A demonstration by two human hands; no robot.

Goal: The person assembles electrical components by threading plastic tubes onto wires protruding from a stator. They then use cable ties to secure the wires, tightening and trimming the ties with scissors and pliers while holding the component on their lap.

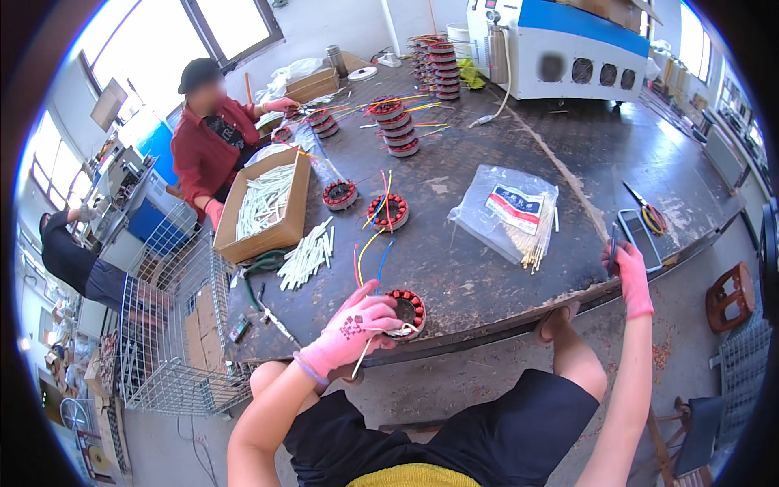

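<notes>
At the table's near edge, my left hand (353,329), in a pink glove, is closed on a motor stator (415,305) with a ring of red windings. Red, yellow and blue wires rise from behind my fingers, and a thin white strip (363,355) hangs below the hand. Further right, my right hand (630,274), also gloved in pink, grips a slim dark tool (613,243) whose kind I cannot make out. Beside that hand lie a phone (639,240) and scissors-like cutters (652,217) with red and yellow handles. Another stator (388,213) sits beyond my left hand.
A cardboard box (300,195) of white sleeves stands left, with loose sleeves (308,256) beside it. A clear bag (503,213) of thin strips lies centre-right. Stacked stators (399,130) and a blue-white machine (560,65) stand farther back. A co-worker (215,134) works across the table; a wire cart (174,316) adjoins it.
</notes>
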